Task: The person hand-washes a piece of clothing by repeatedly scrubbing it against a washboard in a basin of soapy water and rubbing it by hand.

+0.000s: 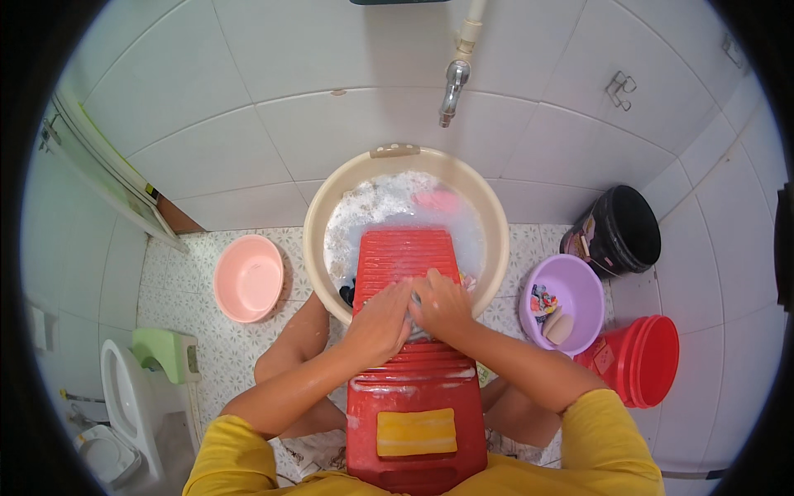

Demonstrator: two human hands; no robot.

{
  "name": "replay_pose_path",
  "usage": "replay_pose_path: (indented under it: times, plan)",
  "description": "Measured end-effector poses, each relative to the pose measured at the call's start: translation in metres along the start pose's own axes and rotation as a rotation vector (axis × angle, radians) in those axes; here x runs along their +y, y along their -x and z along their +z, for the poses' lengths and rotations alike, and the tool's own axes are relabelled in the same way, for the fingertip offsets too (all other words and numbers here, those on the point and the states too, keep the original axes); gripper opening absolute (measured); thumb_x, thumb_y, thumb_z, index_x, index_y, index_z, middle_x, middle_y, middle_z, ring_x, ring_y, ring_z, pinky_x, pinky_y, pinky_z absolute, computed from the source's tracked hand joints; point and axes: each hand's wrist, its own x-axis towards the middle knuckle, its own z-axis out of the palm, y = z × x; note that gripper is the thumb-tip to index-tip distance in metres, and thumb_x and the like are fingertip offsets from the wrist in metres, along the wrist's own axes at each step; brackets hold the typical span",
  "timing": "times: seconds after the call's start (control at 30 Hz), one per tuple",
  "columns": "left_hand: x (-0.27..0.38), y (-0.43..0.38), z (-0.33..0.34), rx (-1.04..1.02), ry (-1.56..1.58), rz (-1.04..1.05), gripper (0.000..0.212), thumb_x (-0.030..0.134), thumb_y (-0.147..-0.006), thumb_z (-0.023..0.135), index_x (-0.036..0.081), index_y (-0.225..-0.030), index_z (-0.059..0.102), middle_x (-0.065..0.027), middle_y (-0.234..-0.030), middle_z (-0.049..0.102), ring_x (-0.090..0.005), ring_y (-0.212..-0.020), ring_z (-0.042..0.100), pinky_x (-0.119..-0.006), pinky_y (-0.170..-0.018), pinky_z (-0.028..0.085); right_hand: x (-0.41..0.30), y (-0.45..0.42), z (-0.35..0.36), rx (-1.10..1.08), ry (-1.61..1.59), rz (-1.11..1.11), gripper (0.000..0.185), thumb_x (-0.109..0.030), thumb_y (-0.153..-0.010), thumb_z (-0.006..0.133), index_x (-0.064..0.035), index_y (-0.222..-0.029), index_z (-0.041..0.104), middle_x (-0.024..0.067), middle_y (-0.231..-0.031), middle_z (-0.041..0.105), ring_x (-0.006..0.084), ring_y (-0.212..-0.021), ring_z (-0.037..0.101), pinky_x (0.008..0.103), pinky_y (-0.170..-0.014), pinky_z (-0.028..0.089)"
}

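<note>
A red plastic washboard [406, 251] leans from my lap into a large cream basin [499, 229] of sudsy water [378, 201]. Midway along its ridges, my left hand [379, 322] and my right hand [441, 305] press together on a wet greyish cloth [420, 332], mostly hidden under them. On the near end of the board lies a yellow bar of laundry soap [416, 432]. Something pink [436, 199] floats at the far side of the basin, and a dark cloth [347, 291] shows at its left edge.
A peach basin [249, 279] stands left, near a green plastic stool [158, 354] and a white toilet [121, 387]. On the right are a purple basin [580, 279] holding small items, a black bucket [577, 235] and a red bucket [620, 359]. A metal tap [456, 87] hangs above.
</note>
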Motion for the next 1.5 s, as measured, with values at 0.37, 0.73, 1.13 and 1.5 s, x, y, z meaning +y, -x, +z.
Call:
replay_pose_path:
  times: [0.37, 0.73, 1.13, 1.5]
  plan:
    - [-0.062, -0.017, -0.003, -0.103, 0.410, -0.054, 0.044, 0.017, -0.084, 0.048, 0.004, -0.126, 0.044, -0.0225, -0.140, 0.033, -0.0422, -0.132, 0.028, -0.050, -0.109, 0.022, 0.016, -0.022, 0.011, 0.110, -0.203, -0.149, 0.014, -0.018, -0.077, 0.064, -0.0058, -0.081, 0.058, 0.0149, -0.077, 0.051, 0.0334, -0.070, 0.054, 0.0442, -0.060, 0.044]
    - [-0.066, -0.076, 0.018, 0.041, -0.217, -0.267, 0.043, 0.012, -0.084, 0.048, 0.001, -0.125, 0.040, -0.0235, -0.133, 0.038, -0.0389, -0.129, 0.032, -0.050, -0.105, 0.026, 0.038, -0.081, 0.040, 0.103, 0.024, 0.120, 0.023, -0.026, -0.080, 0.060, -0.0043, -0.087, 0.060, 0.0194, -0.086, 0.059, 0.0358, -0.082, 0.061, 0.0460, -0.066, 0.049]
    - [-0.032, 0.003, -0.032, 0.060, 0.305, -0.124, 0.016, 0.018, -0.080, 0.064, 0.003, -0.084, 0.059, -0.0130, -0.092, 0.046, -0.0246, -0.093, 0.045, -0.033, -0.085, 0.037, 0.021, -0.013, -0.028, -0.156, -0.408, 0.030, 0.018, -0.020, -0.076, 0.061, -0.0031, -0.082, 0.057, 0.0142, -0.092, 0.055, 0.0319, -0.091, 0.053, 0.0387, -0.083, 0.043]
    - [-0.070, -0.084, 0.025, 0.219, -0.356, -0.241, 0.027, 0.024, -0.080, 0.054, 0.004, -0.066, 0.066, -0.0250, -0.079, 0.061, -0.0398, -0.069, 0.062, -0.047, -0.063, 0.051, 0.032, -0.084, 0.033, 0.008, 0.078, 0.271, 0.022, -0.024, -0.084, 0.051, -0.0038, -0.077, 0.055, 0.0241, -0.071, 0.062, 0.0392, -0.069, 0.063, 0.0474, -0.062, 0.050]
